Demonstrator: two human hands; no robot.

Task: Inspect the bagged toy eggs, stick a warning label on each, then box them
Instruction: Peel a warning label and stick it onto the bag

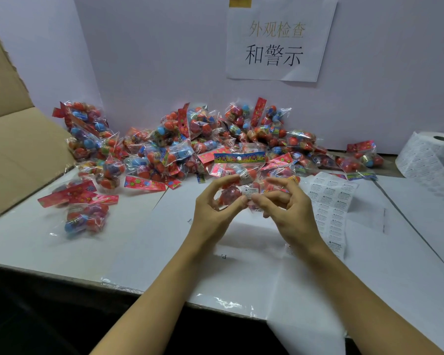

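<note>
A white table point(92, 252) carries everything, with an open cardboard box point(18, 149) at the far left, its flaps thrown back, probably so finished bags can be dropped in without reaching across. Along the far wall lies a big heap of bagged toy eggs point(195, 142), close enough to pull from one at a time; a few bags point(85, 216) sit apart on the left near the box. At the far right stands a roll of labels point(431, 157), and a loose strip of warning labels point(331, 201) runs toward the near side just beside the right hand, handy for peeling. A paper sign point(280, 39) is taped to the wall above. In the middle, lifted off the table, one bag of eggs point(239, 175) is held up facing the camera. The left hand point(213, 211) pinches its lower edge with thumb and curled fingers, steadying it. The right hand point(287, 208) pinches at the small warning label point(250, 191) on the bag, apparently pressing it down, other fingers fanned
</note>
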